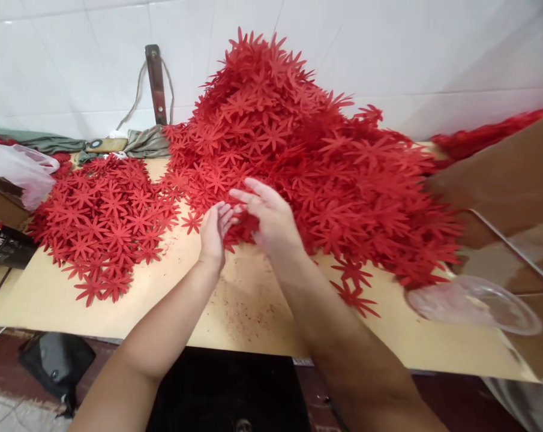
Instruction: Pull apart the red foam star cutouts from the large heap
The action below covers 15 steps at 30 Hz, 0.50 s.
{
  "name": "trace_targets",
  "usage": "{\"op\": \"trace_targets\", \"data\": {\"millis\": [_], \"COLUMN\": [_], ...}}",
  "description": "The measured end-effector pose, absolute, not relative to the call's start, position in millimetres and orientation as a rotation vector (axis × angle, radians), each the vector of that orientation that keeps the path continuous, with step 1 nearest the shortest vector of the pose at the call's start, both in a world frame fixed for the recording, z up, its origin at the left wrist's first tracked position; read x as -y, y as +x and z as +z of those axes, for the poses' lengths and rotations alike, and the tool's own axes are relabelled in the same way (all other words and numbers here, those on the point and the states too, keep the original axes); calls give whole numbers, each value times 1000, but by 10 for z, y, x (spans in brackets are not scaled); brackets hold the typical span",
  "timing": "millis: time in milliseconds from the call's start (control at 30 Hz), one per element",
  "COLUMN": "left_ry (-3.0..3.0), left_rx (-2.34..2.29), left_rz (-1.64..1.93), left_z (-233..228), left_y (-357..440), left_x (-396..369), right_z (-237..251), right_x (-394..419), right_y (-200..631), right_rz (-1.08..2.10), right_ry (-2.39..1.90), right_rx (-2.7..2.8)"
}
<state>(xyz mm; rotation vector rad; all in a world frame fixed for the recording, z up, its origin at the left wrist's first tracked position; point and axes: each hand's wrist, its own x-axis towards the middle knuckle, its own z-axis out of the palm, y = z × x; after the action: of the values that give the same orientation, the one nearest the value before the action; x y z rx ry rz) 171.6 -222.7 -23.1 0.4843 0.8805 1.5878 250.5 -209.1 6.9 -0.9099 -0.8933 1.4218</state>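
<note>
A tall heap of red flower-shaped cut-outs (293, 138) leans against the white tiled wall on a tan tabletop (248, 300). A lower, flatter pile of the same red flowers (104, 216) lies to the left. My left hand (215, 231) and my right hand (269, 219) meet at the front edge of the big heap. Their fingers pinch red flower pieces (242, 225) between them. How many pieces they hold is hidden by the fingers.
A clear plastic lid (478, 303) lies at the table's right end, by a brown cardboard box (509, 174). A plastic bag (19, 168) and a dark package (3, 246) sit at the left. A metal bracket (155, 81) hangs on the wall. Loose flowers (354, 288) dot the front.
</note>
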Motion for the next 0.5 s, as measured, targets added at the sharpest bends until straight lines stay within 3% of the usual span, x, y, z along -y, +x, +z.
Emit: {"op": "trace_targets", "data": {"millis": [200,333,500], "left_ry": [171,375,693], "left_rx": [-696,-737,-859], "left_rz": [1455,1478,1440], "left_z": [50,163,162], "left_y": [1719,1835,1890], "left_x": [2441,2572,2557], "right_z": [-154,-165,-136], "right_x": [2388,2292,2431], "right_y": [2180,2229,2341], "right_rz": [1037,789,753], "right_ry": [-898,-974,-956], "right_rx": [1290,1505,1595]}}
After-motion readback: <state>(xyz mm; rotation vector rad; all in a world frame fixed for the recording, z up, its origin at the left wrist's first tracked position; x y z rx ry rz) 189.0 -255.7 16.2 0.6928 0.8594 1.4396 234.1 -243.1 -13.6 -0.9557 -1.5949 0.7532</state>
